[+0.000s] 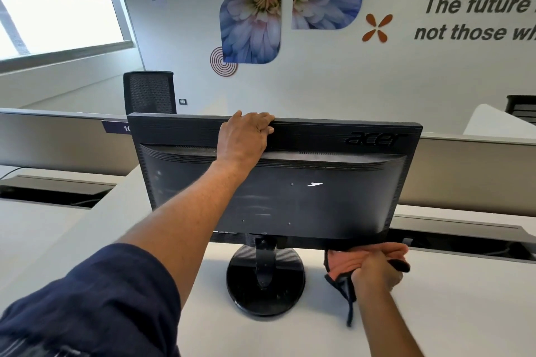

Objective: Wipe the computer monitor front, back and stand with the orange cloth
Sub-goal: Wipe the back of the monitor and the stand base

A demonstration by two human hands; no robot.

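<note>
A black monitor [319,197] stands on the white desk [464,313] with its dusty back facing me; its screen is hidden. My left hand [246,136] grips the monitor's top edge, fingers curled over it. The round black stand [265,284] sits under the monitor's middle. My right hand [377,269] is closed on the orange cloth [351,262], pressed against the monitor's lower right edge. A dark hem of the cloth hangs down beside my wrist.
Grey desk partitions [58,142] run behind the monitor on both sides. Open cable troughs lie at left [52,194] and right [464,243]. A black mesh chair back [149,93] rises behind the partition, and a decorated wall stands beyond.
</note>
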